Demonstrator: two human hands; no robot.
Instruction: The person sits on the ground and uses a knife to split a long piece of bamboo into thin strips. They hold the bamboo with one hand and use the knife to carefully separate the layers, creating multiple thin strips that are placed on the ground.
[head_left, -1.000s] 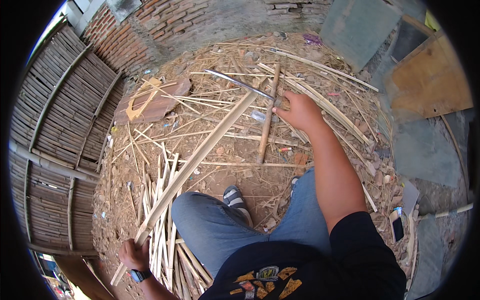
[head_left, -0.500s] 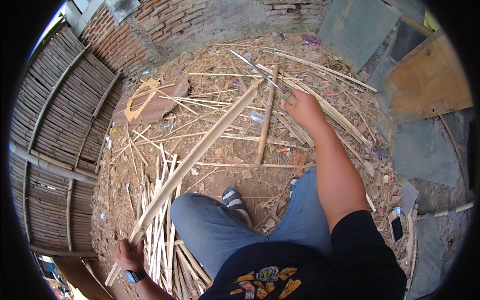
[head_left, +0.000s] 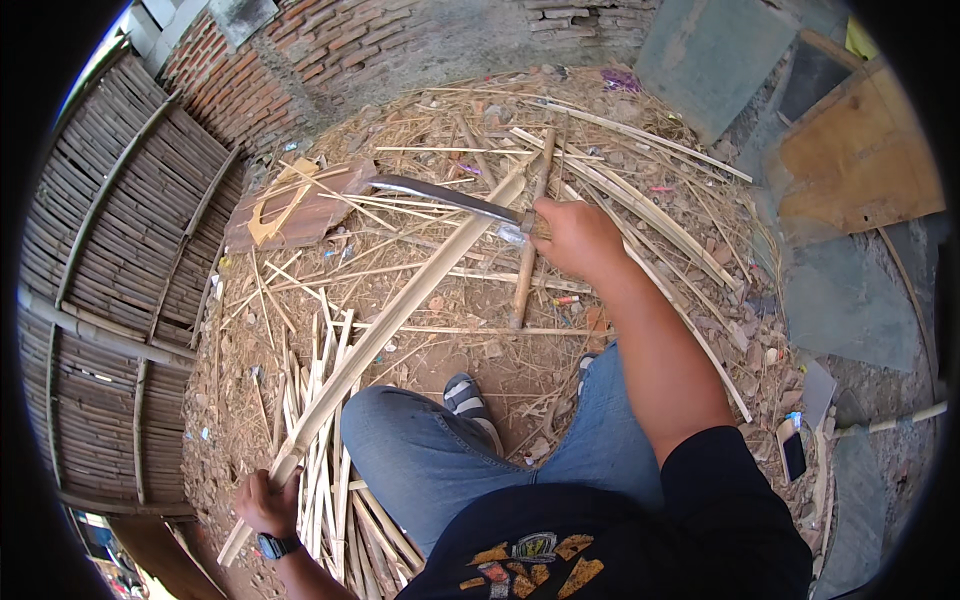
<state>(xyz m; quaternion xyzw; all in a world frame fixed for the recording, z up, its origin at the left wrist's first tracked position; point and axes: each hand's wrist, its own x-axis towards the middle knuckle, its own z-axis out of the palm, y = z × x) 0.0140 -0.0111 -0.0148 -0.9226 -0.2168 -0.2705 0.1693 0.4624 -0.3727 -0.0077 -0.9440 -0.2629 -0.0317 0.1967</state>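
Observation:
A long split bamboo piece (head_left: pixel 385 322) slants from the lower left up to the middle, hollow face showing. Near its lower end my left hand (head_left: pixel 267 502) is closed around it. My right hand (head_left: pixel 575 238) grips the handle of a machete (head_left: pixel 440 192), whose long curved blade points left and lies across the upper part of the bamboo. Whether the blade touches the bamboo I cannot tell. The bamboo's far end rests by a round wooden pole (head_left: pixel 533 245) on the ground.
Split bamboo strips (head_left: pixel 318 450) are heaped beside my left leg. More strips lie over the littered ground ahead. A bamboo wall (head_left: pixel 120 280) stands left, a brick wall (head_left: pixel 330 60) at the back. Boards (head_left: pixel 860 150) lean at right; a phone (head_left: pixel 791 450) lies near my right side.
The machete has swung from pointing up and away to lying leftward across the bamboo. My right hand has come slightly nearer and left; my left hand has shifted a little with the bamboo.

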